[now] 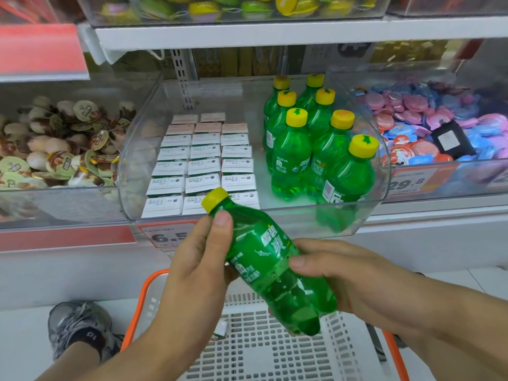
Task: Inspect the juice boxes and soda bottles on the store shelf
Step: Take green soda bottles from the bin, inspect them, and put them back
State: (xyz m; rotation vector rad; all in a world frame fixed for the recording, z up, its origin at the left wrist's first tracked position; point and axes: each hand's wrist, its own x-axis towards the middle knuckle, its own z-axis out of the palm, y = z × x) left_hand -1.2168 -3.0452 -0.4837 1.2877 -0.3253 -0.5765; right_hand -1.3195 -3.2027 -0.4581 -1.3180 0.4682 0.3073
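A green soda bottle (264,259) with a yellow cap lies tilted in front of the shelf, cap up and to the left. My left hand (198,254) grips its neck and shoulder, thumb just under the cap. My right hand (343,276) holds its lower body from the right. Behind, in a clear curved bin (384,171), several more green soda bottles (310,149) stand upright on the right. Rows of white juice boxes (203,166) fill the bin's left part.
An orange-rimmed white shopping basket (264,350) sits below my hands, with a small carton inside. A grey shoe (79,328) stands at its left. Bins of round sweets flank the drinks at left (55,149) and right (428,125). A price tag (167,236) hangs on the shelf edge.
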